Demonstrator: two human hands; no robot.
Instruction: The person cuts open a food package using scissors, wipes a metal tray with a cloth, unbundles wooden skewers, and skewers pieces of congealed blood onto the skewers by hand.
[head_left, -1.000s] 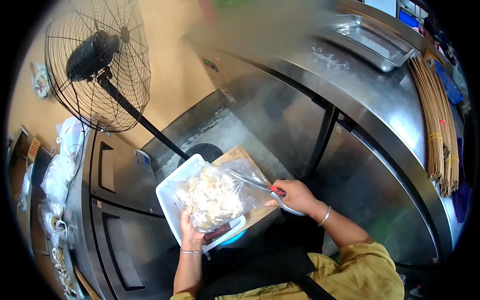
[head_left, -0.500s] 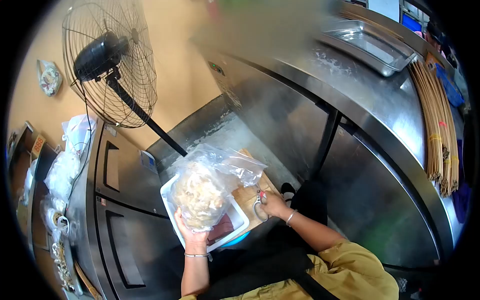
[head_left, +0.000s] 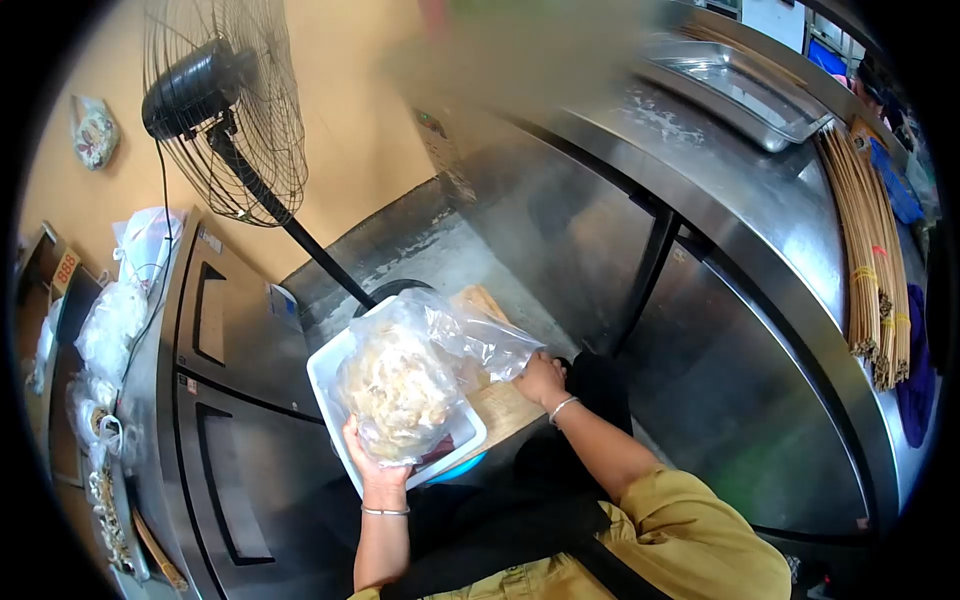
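Note:
My left hand [head_left: 378,467] grips the lower side of a clear plastic bag [head_left: 398,385] full of a pale, cream-coloured food I cannot identify. The bag is held over a white plastic tub [head_left: 474,432], where something dark red shows at the bottom. Closed fingers of my right hand [head_left: 543,380] are at the bag's loose, gathered end, which stretches out to the right. A wooden board [head_left: 508,412] lies beside the tub, beneath my right hand. No scissors can be seen now.
A black standing fan [head_left: 195,90] is ahead on the left. Steel cabinets [head_left: 235,480] stand to the left. On the steel counter [head_left: 690,150] at right are a metal tray [head_left: 740,95] and bundled wooden skewers [head_left: 868,250]. Part of a blue basin [head_left: 458,468] shows under the board.
My right hand has moved up to the bag's loose end, and the scissors it held are out of sight. The bag remains in my left hand. The view has shifted slightly.

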